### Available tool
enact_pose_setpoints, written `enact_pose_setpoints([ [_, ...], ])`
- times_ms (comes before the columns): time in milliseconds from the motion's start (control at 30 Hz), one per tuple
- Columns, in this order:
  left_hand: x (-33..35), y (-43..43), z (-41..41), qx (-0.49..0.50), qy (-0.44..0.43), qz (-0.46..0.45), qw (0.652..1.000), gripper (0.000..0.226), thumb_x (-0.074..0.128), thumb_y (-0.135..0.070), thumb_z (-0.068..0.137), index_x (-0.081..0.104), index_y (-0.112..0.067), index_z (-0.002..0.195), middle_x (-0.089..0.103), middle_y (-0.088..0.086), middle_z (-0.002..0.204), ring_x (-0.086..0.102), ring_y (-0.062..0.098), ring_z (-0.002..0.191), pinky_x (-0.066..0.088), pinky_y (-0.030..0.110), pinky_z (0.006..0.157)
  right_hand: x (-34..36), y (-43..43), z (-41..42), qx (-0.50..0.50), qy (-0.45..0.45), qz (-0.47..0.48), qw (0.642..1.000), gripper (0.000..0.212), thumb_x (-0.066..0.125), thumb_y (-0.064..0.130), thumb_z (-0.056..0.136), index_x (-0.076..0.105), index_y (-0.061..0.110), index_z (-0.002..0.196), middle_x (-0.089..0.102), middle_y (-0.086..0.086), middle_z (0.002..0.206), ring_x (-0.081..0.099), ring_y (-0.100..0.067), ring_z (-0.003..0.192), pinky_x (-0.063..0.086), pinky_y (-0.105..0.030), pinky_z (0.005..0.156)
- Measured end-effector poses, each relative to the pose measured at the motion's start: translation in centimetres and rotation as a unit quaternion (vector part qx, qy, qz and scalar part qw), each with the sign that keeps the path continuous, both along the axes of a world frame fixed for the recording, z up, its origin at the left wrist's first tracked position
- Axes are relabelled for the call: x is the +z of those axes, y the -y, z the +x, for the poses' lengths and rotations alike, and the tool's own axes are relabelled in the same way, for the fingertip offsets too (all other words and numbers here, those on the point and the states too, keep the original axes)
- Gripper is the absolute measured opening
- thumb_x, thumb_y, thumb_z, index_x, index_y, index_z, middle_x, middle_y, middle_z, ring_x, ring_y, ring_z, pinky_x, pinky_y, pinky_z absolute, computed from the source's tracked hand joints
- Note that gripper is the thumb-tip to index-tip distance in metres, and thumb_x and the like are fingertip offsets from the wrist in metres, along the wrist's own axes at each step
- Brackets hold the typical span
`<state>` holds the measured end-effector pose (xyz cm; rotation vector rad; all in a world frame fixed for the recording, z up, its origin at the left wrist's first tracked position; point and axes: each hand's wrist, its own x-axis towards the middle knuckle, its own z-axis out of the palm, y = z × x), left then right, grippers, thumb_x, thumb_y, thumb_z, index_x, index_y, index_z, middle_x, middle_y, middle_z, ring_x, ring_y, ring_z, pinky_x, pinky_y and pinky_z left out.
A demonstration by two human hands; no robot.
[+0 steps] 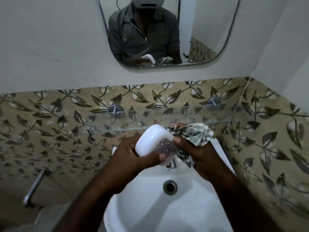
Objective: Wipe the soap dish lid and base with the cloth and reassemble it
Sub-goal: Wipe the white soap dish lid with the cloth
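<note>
A white oval soap dish [151, 139] with a purple patterned patch near its lower end is held tilted above the sink. My left hand [132, 156] grips it from below, thumb across its lower edge. My right hand [197, 153] holds a bunched checked cloth [195, 133] and presses it against the right side of the dish. Whether lid and base are joined is not clear from this angle.
A white sink [150, 206] with its drain [170, 187] lies under my hands, a tap [172, 164] just behind them. A glass shelf [150, 119] crosses the leaf-patterned tiles. A mirror [163, 30] hangs above. A metal pipe [34, 188] stands at the left.
</note>
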<state>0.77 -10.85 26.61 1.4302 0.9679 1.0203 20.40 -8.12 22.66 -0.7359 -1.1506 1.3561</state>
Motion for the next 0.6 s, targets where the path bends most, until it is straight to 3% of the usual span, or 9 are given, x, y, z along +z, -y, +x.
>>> enact_pose_setpoints([
  [100, 0.4, -0.7, -1.5, -0.075, -0.022, -0.069, 0.995, 0.058, 0.083, -0.009, 0.060, 0.067, -0.017, 0.115, 0.070, 0.018, 0.109, 0.068, 0.031, 0.095, 0.058, 0.050, 0.078, 0.4, -0.3, 0.0, -0.008, 0.132, 0.069, 0.989, 0.030, 0.071, 0.013, 0.080, 0.068, 0.018, 0.109, 0.073, -0.005, 0.108, 0.068, -0.020, 0.105, 0.054, -0.030, 0.083],
  [200, 0.0, -1.6, -1.7, -0.066, -0.056, -0.076, 0.993, 0.061, 0.081, -0.001, 0.063, 0.064, -0.020, 0.119, 0.070, 0.014, 0.113, 0.066, 0.034, 0.103, 0.054, 0.061, 0.081, 0.2, -0.7, -0.5, -0.002, 0.223, 0.117, 0.968, 0.031, 0.070, 0.012, 0.082, 0.067, 0.010, 0.113, 0.071, -0.005, 0.112, 0.066, -0.021, 0.108, 0.054, -0.035, 0.089],
  [300, -1.3, -2.0, -1.4, -0.032, -0.067, -0.035, 0.997, 0.059, 0.075, 0.003, 0.063, 0.068, -0.026, 0.114, 0.071, 0.007, 0.114, 0.067, 0.028, 0.104, 0.054, 0.054, 0.088, -0.1, -1.2, -0.2, -0.009, 0.226, 0.117, 0.967, 0.033, 0.073, 0.011, 0.080, 0.067, 0.011, 0.112, 0.071, -0.003, 0.110, 0.066, -0.020, 0.107, 0.054, -0.035, 0.088],
  [400, -2.5, -2.0, -0.2, 0.004, -0.049, 0.000, 0.999, 0.066, 0.070, 0.003, 0.065, 0.066, -0.043, 0.113, 0.060, -0.004, 0.135, 0.061, 0.016, 0.118, 0.052, 0.041, 0.096, 0.1, -0.9, -0.8, -0.053, 0.205, 0.103, 0.972, 0.039, 0.072, 0.002, 0.081, 0.065, 0.024, 0.113, 0.072, 0.011, 0.109, 0.066, -0.007, 0.105, 0.053, -0.024, 0.087],
  [433, -3.1, -2.1, 0.1, 0.012, -0.051, 0.016, 0.998, 0.063, 0.069, 0.002, 0.067, 0.067, -0.043, 0.111, 0.062, -0.007, 0.132, 0.061, 0.014, 0.117, 0.052, 0.038, 0.096, 0.1, -0.6, -1.5, -0.096, 0.249, 0.138, 0.954, 0.041, 0.069, 0.004, 0.083, 0.063, 0.028, 0.115, 0.071, 0.014, 0.114, 0.064, -0.007, 0.110, 0.051, -0.028, 0.093],
  [500, -4.0, -2.1, 0.5, 0.035, -0.076, 0.045, 0.996, 0.042, 0.068, -0.006, 0.070, 0.071, -0.031, 0.104, 0.072, -0.012, 0.108, 0.066, 0.009, 0.102, 0.053, 0.036, 0.091, -0.4, 0.6, -3.4, -0.152, 0.386, 0.270, 0.869, 0.047, 0.059, 0.016, 0.079, 0.060, 0.024, 0.125, 0.062, 0.004, 0.131, 0.051, -0.014, 0.129, 0.039, -0.042, 0.110],
  [567, -4.5, -2.0, 0.7, 0.045, -0.121, 0.060, 0.990, 0.036, 0.064, -0.015, 0.068, 0.067, -0.031, 0.101, 0.070, -0.028, 0.088, 0.062, -0.008, 0.084, 0.050, 0.026, 0.084, -0.4, 2.0, -4.5, -0.110, 0.444, 0.354, 0.816, 0.058, 0.055, 0.022, 0.072, 0.059, 0.014, 0.129, 0.052, -0.007, 0.141, 0.035, -0.018, 0.141, 0.020, -0.037, 0.119],
  [600, -4.4, -1.9, 0.8, 0.048, -0.142, 0.071, 0.986, 0.042, 0.062, -0.019, 0.069, 0.062, -0.038, 0.107, 0.067, -0.034, 0.089, 0.060, -0.012, 0.084, 0.048, 0.021, 0.082, -0.1, 2.3, -4.5, -0.081, 0.444, 0.383, 0.806, 0.060, 0.055, 0.020, 0.070, 0.058, 0.012, 0.129, 0.049, -0.009, 0.143, 0.031, -0.019, 0.143, 0.016, -0.036, 0.120],
])
